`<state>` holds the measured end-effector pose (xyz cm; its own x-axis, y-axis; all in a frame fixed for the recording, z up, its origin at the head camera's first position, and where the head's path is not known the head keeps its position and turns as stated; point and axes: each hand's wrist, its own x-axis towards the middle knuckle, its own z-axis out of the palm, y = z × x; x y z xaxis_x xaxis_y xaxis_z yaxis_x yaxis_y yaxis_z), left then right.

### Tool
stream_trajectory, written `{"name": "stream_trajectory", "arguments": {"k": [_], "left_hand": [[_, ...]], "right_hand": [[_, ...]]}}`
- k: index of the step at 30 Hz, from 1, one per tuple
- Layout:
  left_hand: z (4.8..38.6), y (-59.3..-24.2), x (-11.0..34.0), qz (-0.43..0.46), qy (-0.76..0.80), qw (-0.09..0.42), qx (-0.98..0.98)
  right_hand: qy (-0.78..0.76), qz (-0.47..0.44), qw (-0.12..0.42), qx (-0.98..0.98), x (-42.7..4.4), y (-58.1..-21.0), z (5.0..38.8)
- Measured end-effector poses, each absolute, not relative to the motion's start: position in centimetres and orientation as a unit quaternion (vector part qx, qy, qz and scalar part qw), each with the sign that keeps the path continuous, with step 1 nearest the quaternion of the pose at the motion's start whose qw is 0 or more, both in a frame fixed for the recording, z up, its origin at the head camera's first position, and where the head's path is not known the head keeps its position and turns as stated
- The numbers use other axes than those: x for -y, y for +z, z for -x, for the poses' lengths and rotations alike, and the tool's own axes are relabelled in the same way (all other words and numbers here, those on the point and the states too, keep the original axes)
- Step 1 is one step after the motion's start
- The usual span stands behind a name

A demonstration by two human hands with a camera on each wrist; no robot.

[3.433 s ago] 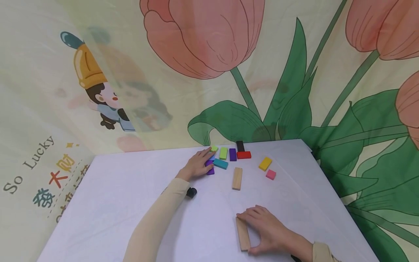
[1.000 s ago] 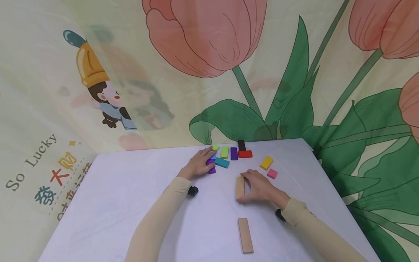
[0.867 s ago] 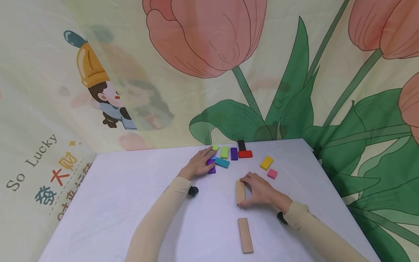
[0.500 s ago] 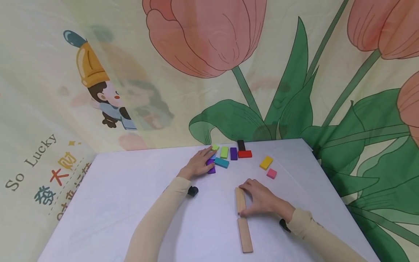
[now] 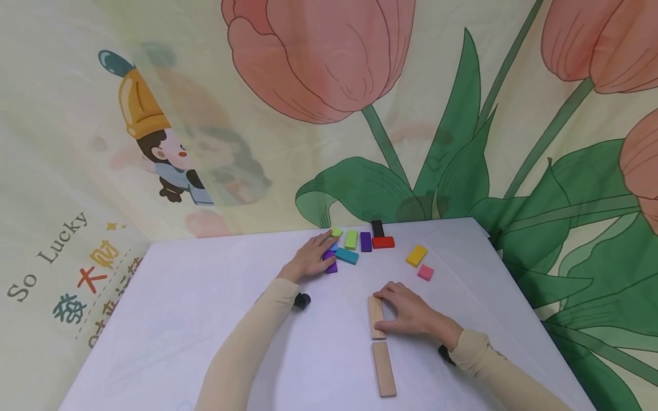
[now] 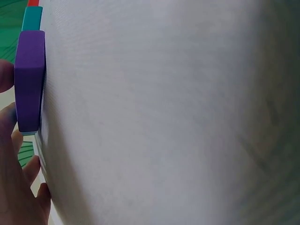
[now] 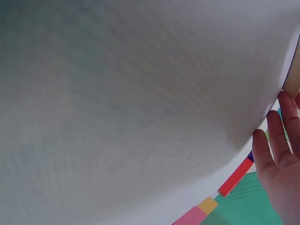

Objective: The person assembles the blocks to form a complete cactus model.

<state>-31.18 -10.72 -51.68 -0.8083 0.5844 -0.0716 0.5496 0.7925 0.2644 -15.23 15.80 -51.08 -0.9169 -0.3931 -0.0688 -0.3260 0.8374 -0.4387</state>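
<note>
In the head view my right hand point(image 5: 408, 308) holds a plain wooden block point(image 5: 376, 315) lying flat, fingertips at its far end and thumb on its right side. Just below it, a second wooden block point(image 5: 384, 370) lies almost end to end, with a thin gap between. At the far side of the table my left hand point(image 5: 308, 257) rests with extended fingers over a purple block point(image 5: 332, 267), a partly covered blue block point(image 5: 333, 247) and a light green one point(image 5: 336, 232). The left wrist view has thumb and a finger touching the purple block's side.
Right of my left hand lie a teal block point(image 5: 346, 256), a green block point(image 5: 351, 240), a purple one, a red block point(image 5: 382, 243) and a black block point(image 5: 377, 228). Farther right are a yellow block point(image 5: 416, 256) and a pink block point(image 5: 425, 273). A printed cloth hangs behind the table point(image 5: 195, 308).
My right hand has left the nearer wooden block, taken the farther one and drawn it toward me until it nearly meets the first. The left hand has stayed put.
</note>
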Motion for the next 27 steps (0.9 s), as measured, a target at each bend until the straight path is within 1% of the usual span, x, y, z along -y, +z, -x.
{"name": "stream_trajectory", "arguments": {"k": [19,27], "left_hand": [[31.18,-51.75,10.76,-0.3,0.113,0.072,-0.945],[31.08,-51.71,10.71,-0.303,0.118,0.071,-0.943]], "right_hand": [[-0.212,0.194,0.076,-0.955,-15.75,-51.1,15.08],[-0.216,0.195,0.095,-0.952,-15.55,-51.0,14.95]]}}
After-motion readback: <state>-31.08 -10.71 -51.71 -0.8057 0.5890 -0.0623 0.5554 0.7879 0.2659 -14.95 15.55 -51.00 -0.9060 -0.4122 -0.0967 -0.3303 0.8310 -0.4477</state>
